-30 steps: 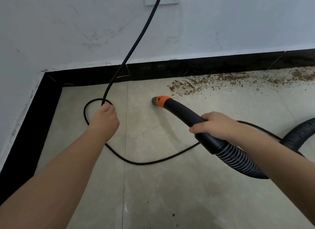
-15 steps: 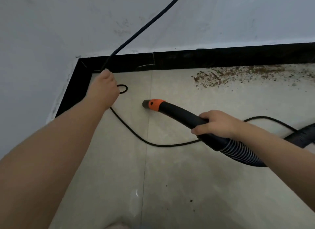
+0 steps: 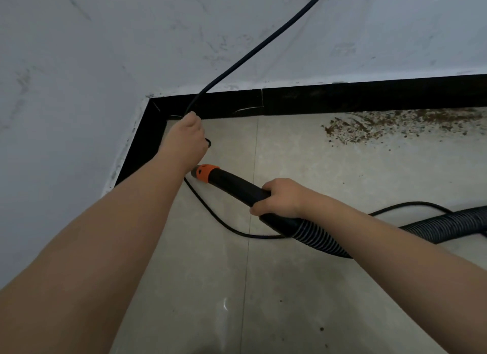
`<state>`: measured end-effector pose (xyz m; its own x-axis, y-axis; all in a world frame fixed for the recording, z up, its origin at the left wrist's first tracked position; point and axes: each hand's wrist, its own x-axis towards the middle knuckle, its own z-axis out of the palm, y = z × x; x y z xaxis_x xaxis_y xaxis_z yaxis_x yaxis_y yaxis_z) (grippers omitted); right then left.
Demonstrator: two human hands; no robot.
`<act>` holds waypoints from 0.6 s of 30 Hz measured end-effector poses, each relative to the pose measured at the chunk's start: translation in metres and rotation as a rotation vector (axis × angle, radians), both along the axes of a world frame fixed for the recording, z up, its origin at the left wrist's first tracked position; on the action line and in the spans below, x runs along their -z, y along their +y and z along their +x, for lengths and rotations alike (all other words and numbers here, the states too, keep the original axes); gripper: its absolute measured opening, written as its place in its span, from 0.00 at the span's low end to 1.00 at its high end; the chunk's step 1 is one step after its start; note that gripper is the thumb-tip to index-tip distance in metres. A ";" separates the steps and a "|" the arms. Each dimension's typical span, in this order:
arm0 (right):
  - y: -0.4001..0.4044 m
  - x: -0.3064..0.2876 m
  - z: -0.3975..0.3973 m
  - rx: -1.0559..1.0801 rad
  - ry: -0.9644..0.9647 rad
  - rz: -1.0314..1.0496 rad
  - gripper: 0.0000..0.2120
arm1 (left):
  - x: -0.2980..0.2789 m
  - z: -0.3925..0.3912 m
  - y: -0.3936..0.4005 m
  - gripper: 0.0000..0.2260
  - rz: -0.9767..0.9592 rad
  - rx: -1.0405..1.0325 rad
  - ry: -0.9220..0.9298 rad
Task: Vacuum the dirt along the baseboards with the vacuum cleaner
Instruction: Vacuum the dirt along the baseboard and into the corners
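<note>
**Hose nozzle in right hand, cord in left, dirt by baseboard**

Vacuum hose nozzle (image 3: 232, 182): black tube with orange tip, angled low over the floor (image 3: 316, 287), tip pointing toward the room corner, just beside the left wrist. Right hand (image 3: 280, 197) wrapped around the nozzle grip; ribbed hose (image 3: 324, 241) runs back under the right forearm and off right edge. Dirt (image 3: 395, 127): brown crumbs spread on floor along black baseboard (image 3: 369, 96), right of centre, well apart from the nozzle tip. Left hand (image 3: 188, 135) near the corner, fingers closed around the black power cord (image 3: 253, 50). Cord rises from the hand up the white wall (image 3: 105, 50) to the top edge; the rest loops across floor under the nozzle and off to the right.
</note>
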<state>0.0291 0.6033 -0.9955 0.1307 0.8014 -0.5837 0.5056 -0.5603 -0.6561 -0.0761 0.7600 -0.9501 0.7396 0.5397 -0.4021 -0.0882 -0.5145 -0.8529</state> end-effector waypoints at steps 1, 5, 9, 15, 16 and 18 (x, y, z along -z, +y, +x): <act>0.001 0.000 -0.001 0.003 0.005 0.000 0.21 | 0.000 0.000 0.000 0.12 0.006 -0.008 0.006; -0.010 -0.007 0.010 0.030 0.008 -0.015 0.18 | 0.007 0.001 -0.001 0.12 -0.025 0.008 -0.008; -0.048 -0.015 0.044 0.104 -0.011 -0.065 0.12 | 0.029 0.006 -0.004 0.13 -0.165 -0.085 -0.077; -0.108 -0.032 0.102 0.385 -0.089 -0.128 0.13 | 0.056 0.024 -0.030 0.12 -0.326 -0.059 -0.111; -0.116 -0.035 0.109 0.426 -0.096 -0.140 0.13 | 0.055 0.029 -0.039 0.12 -0.292 -0.007 -0.043; -0.130 -0.039 0.120 0.489 -0.101 -0.162 0.12 | 0.056 0.039 -0.053 0.13 -0.253 0.073 0.029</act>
